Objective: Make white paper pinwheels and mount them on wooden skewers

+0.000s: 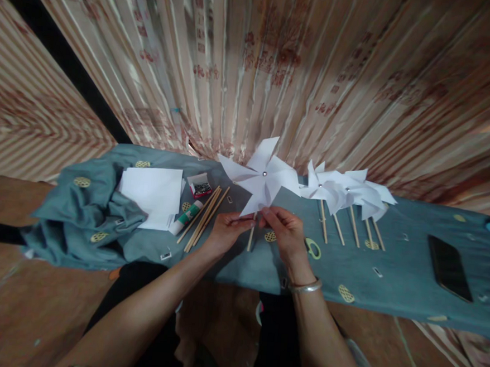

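Observation:
A white paper pinwheel (264, 175) with a shiny pin at its centre is held up in front of me. Its wooden stick (250, 240) hangs down between my hands. My left hand (229, 230) is closed at the lower blade and the stick, seen from its thumb side. With thumb and finger, my right hand (284, 228) pinches the bottom of the same blade; a silver bangle circles that wrist. Just right of the right hand lies a pale green scissors handle (313, 248), the rest of it hidden.
Several pinwheels (337, 191) on sticks lie to the right, beyond them a dark phone (449, 267) on the green cloth (392, 289). Leftward are white paper sheets (154, 191), a glue stick (186, 217), loose wooden sticks (204, 220) and a small box of pins (200, 186). A curtain (253, 66) hangs behind.

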`<state>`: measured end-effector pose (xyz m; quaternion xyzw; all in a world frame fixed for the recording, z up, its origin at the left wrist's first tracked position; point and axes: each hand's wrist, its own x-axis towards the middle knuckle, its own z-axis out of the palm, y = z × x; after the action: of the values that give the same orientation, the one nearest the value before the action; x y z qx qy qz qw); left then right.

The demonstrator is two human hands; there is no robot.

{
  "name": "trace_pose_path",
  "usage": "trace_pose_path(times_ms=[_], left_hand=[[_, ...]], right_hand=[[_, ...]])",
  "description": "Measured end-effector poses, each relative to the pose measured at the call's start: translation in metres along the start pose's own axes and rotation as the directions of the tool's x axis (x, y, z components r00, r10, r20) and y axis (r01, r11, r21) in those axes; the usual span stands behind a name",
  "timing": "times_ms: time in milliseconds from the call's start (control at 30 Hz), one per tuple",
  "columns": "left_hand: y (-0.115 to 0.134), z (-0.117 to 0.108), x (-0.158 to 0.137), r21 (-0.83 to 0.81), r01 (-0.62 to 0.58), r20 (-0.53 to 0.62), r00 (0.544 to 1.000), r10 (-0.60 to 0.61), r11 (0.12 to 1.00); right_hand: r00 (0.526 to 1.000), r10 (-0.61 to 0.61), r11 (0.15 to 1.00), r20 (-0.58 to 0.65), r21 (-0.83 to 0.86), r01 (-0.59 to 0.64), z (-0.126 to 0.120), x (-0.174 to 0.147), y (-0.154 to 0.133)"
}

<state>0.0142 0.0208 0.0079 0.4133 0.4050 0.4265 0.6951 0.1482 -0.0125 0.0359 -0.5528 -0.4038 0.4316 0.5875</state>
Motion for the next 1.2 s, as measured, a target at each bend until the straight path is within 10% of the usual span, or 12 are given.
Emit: trace_pose_path(times_ms=[200, 333, 433, 1200], left_hand=[[0.002, -0.002, 0.001, 0.030, 0.028, -0.006, 1.000, -0.028, 0.999], [0.002, -0.001, -0.001, 0.050, 0.062, 0.003, 0.998, -0.062, 0.997], [0.000, 0.000, -0.002, 0.073, 0.081, 0.044, 0.995, -0.084, 0.994], [0.000, 0.000, 0.003, 0.104, 0.048, -0.025, 0.999, -0.045, 0.993]], right_hand=[[0.987, -0.067, 0.998, -0.148, -0.007, 0.067, -0.023, 0.006, -0.004], [0.836, -0.187, 0.975, -0.516, 0.004, 0.220, -0.059, 0.017, -0.002], [0.783, -0.277, 0.960, -0.557, -0.131, 0.247, -0.076, 0.020, 0.001], [0.928, 0.044, 0.990, -0.370, 0.140, 0.009, -0.039, 0.007, 0.003]])
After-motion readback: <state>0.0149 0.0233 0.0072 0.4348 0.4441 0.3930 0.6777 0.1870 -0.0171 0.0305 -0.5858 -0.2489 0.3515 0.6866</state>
